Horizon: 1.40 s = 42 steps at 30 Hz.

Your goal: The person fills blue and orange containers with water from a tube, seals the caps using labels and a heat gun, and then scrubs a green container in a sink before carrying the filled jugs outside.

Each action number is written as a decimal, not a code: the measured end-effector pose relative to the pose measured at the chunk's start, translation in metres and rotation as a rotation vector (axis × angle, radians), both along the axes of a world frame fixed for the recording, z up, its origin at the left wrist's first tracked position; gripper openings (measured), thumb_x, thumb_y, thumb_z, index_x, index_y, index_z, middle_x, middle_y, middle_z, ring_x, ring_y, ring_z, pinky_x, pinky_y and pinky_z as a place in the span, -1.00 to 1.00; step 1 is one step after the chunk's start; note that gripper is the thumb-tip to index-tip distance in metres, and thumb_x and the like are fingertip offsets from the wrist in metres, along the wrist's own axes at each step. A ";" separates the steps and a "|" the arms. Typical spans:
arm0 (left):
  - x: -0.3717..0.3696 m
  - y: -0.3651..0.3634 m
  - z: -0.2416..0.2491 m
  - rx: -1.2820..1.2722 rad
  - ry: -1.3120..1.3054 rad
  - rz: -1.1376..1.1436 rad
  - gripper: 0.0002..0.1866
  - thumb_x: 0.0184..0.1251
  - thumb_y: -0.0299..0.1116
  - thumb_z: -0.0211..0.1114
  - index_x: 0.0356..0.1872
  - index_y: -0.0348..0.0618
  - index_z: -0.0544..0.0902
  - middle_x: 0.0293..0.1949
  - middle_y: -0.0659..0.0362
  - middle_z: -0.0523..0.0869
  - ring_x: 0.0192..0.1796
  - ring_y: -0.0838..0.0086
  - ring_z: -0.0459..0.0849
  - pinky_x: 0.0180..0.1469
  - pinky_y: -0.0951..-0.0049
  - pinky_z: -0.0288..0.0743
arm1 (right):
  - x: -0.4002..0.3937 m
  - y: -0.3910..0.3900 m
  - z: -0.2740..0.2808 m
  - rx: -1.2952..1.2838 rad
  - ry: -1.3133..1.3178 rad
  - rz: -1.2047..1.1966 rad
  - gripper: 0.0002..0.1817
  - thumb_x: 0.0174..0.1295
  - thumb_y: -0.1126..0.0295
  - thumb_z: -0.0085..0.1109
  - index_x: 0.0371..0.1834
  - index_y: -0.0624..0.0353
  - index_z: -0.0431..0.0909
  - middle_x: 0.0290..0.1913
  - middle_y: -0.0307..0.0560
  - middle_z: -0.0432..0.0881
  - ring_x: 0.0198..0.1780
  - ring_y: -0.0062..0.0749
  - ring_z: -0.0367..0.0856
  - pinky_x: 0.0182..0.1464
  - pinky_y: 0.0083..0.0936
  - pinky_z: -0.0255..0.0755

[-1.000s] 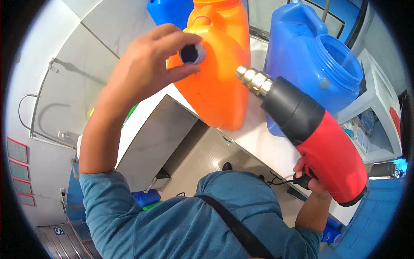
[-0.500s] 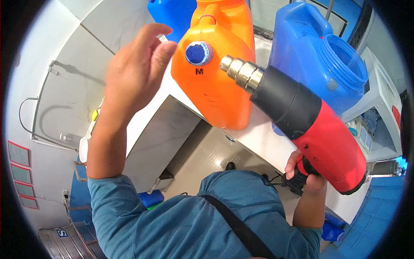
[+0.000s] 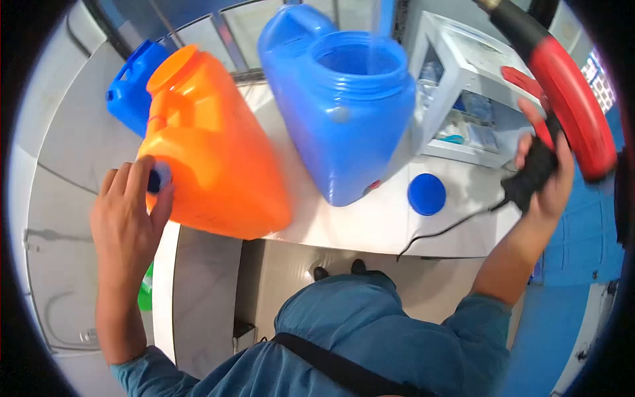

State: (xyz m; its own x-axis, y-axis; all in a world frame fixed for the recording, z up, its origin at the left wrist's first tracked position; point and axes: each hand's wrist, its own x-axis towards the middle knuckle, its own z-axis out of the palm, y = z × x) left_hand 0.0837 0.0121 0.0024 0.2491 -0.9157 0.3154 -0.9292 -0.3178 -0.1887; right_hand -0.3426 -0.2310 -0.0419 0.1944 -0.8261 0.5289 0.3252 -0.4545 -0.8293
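An orange plastic jug (image 3: 211, 165) lies on its side on the white counter (image 3: 370, 228), its small blue cap (image 3: 157, 178) facing left. My left hand (image 3: 129, 215) wraps over that cap, fingers curled on it. My right hand (image 3: 546, 175) grips the black handle of a red and black heat gun (image 3: 569, 92), which is lifted up and away at the upper right, nozzle pointing off toward the top. Its black cord trails across the counter.
A large open blue container (image 3: 344, 112) stands right of the orange jug. A loose blue lid (image 3: 426, 194) lies on the counter. Another blue jug (image 3: 129, 86) sits behind at left. A white shelf unit (image 3: 463, 86) with small items stands at the back right.
My left hand, which had come off the cap, is back on it. The heat gun has swung from beside the orange jug up to the far right. The view has turned right.
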 end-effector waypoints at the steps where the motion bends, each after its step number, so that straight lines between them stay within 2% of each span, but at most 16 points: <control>1: -0.002 0.000 0.003 -0.010 0.000 -0.015 -0.37 -0.09 -0.43 0.51 0.13 -0.15 0.52 0.00 0.05 0.64 0.07 0.12 0.61 0.14 0.19 0.50 | -0.009 -0.022 0.012 0.028 0.102 -0.096 -0.43 0.36 0.13 0.07 0.30 0.31 0.39 0.12 0.18 0.61 -0.38 -0.56 0.60 -0.41 -0.64 0.51; 4: -0.008 0.006 0.017 -0.162 -0.189 -0.091 -0.35 0.14 -0.15 0.46 0.24 -0.13 0.46 0.10 0.04 0.60 0.11 0.16 0.59 0.11 0.22 0.50 | -0.013 -0.087 0.038 0.109 0.511 -0.352 -0.51 0.25 0.10 0.25 0.09 0.23 0.54 -0.25 -0.11 0.68 -0.46 -0.61 0.53 -0.46 -0.61 0.44; 9: 0.057 -0.061 0.031 -0.124 0.414 0.282 -0.37 0.46 0.17 0.07 0.22 -0.20 0.47 -0.08 -0.03 0.68 -0.07 0.28 0.65 0.05 0.29 0.51 | -0.006 -0.207 0.053 -0.146 1.224 -0.367 -0.48 0.02 0.21 0.36 0.00 0.33 0.57 -0.33 -0.03 0.67 -0.58 -0.45 0.52 -0.48 -0.45 0.43; 10: 0.070 -0.079 0.027 -0.141 0.596 0.329 -0.30 0.31 0.20 0.24 0.19 -0.22 0.51 -0.06 -0.11 0.71 0.00 0.17 0.70 0.05 0.27 0.52 | -0.003 -0.227 0.051 -0.278 1.404 -0.486 -0.41 -0.03 0.22 0.36 0.06 0.36 0.55 -0.25 0.10 0.69 -0.38 -0.24 0.68 -0.26 -0.36 0.54; 14: 0.089 -0.100 0.044 0.288 0.428 0.338 -0.38 0.21 0.00 0.34 0.17 -0.21 0.50 -0.13 0.02 0.69 -0.08 0.29 0.67 0.01 0.29 0.50 | -0.005 -0.238 0.040 -0.670 1.331 -0.684 -0.36 0.05 0.14 0.37 0.19 0.24 0.52 0.00 0.21 0.67 0.12 -0.01 0.64 0.21 -0.32 0.42; 16: 0.096 -0.091 0.050 0.354 0.289 0.343 -0.48 0.18 -0.21 0.32 0.17 -0.14 0.51 -0.16 0.07 0.69 -0.09 0.32 0.68 -0.03 0.30 0.51 | -0.003 -0.203 0.040 -0.798 1.087 -0.744 -0.39 0.19 0.08 0.33 0.25 0.18 0.49 0.02 0.11 0.66 0.06 -0.19 0.65 0.15 -0.39 0.44; 19: 0.169 -0.069 0.041 0.284 0.235 0.096 -0.54 0.21 -0.32 0.28 0.17 -0.09 0.51 -0.14 0.04 0.69 -0.04 0.30 0.68 -0.01 0.27 0.52 | 0.000 -0.116 0.038 -0.394 0.970 -0.472 -0.57 0.38 0.15 0.17 0.24 0.07 0.51 0.03 -0.12 0.56 0.10 -0.60 0.47 0.14 -0.60 0.34; 22: 0.258 -0.046 0.003 0.026 0.054 0.077 -0.55 0.19 -0.43 0.31 0.15 -0.02 0.53 -0.02 0.00 0.64 0.03 0.15 0.65 0.07 0.23 0.54 | 0.006 -0.026 -0.002 -0.515 0.739 -0.384 -0.63 0.34 0.25 0.24 0.09 0.26 0.56 -0.15 -0.11 0.64 -0.13 -0.47 0.59 -0.07 -0.57 0.41; 23: 0.266 -0.044 -0.002 -0.137 -0.192 0.009 -0.54 0.16 -0.46 0.31 0.13 0.01 0.51 0.03 -0.02 0.61 0.04 0.05 0.63 0.09 0.20 0.55 | 0.010 -0.014 -0.008 -0.592 0.694 -0.006 -0.60 0.30 0.20 0.28 0.04 0.28 0.57 -0.18 -0.09 0.66 -0.16 -0.43 0.61 -0.11 -0.55 0.42; 25: 0.298 -0.034 -0.021 -0.190 -0.024 0.052 -0.61 0.20 -0.43 0.32 0.08 -0.12 0.53 0.00 0.01 0.63 0.01 0.07 0.65 0.08 0.22 0.56 | 0.036 0.014 -0.023 -0.618 0.644 0.462 -0.52 0.18 0.09 0.38 -0.04 0.28 0.60 -0.24 -0.05 0.67 -0.22 -0.35 0.63 -0.19 -0.50 0.43; 28: 0.346 -0.020 -0.040 -0.547 0.943 0.325 -0.55 0.34 -0.18 0.30 0.08 -0.33 0.55 -0.01 0.01 0.67 -0.04 0.33 0.67 0.06 0.33 0.54 | 0.148 0.076 -0.056 -0.292 0.630 0.692 -0.50 0.09 0.07 0.44 -0.11 0.28 0.63 -0.32 -0.02 0.66 -0.26 -0.24 0.65 -0.24 -0.38 0.46; 31: 0.316 -0.015 -0.028 -0.554 1.508 0.209 -0.50 0.35 -0.09 0.26 0.14 -0.28 0.54 -0.11 0.07 0.69 -0.10 0.39 0.67 -0.06 0.41 0.57 | 0.271 0.110 -0.105 -0.167 0.625 0.884 -0.29 0.19 0.15 0.39 0.30 0.34 0.36 0.20 0.24 0.49 0.13 0.00 0.56 0.14 -0.26 0.44; 33: 0.262 -0.019 -0.006 -0.355 1.622 0.107 -0.36 0.38 0.06 0.23 0.18 -0.35 0.46 -0.13 0.13 0.67 -0.15 0.52 0.65 -0.08 0.50 0.55 | 0.341 0.134 -0.126 -0.171 0.639 0.841 -0.05 0.22 0.12 0.35 0.51 0.30 -0.01 0.46 0.32 0.14 0.44 0.07 0.26 0.41 -0.18 0.20; 35: 0.251 -0.029 0.001 -0.197 1.298 0.224 -0.36 0.35 0.02 0.27 0.22 -0.34 0.45 -0.13 0.16 0.68 -0.19 0.56 0.65 -0.08 0.51 0.55 | 0.396 0.153 -0.154 -0.400 0.588 0.688 0.11 0.25 0.11 0.33 0.56 0.33 -0.33 0.57 0.31 -0.09 0.56 0.16 -0.04 0.52 -0.14 -0.02; 39: 0.240 -0.016 -0.003 -0.444 1.740 -0.056 -0.50 0.37 -0.23 0.23 0.24 -0.27 0.42 0.03 0.03 0.68 0.07 0.33 0.66 0.12 0.36 0.56 | 0.444 0.174 -0.178 -0.370 0.408 0.416 0.08 0.30 -0.01 0.24 0.57 0.26 -0.35 0.58 0.25 -0.11 0.60 -0.08 -0.08 0.56 -0.24 -0.10; 42: 0.225 0.014 -0.011 -0.563 1.969 -0.398 -0.54 0.38 -0.31 0.24 0.21 -0.27 0.40 0.08 0.01 0.66 0.15 0.26 0.62 0.26 0.23 0.49 | 0.460 0.109 -0.200 0.072 0.300 0.707 -0.21 0.48 -0.10 -0.13 0.56 0.20 -0.07 0.50 0.07 0.15 0.53 -0.25 0.07 0.56 -0.34 -0.13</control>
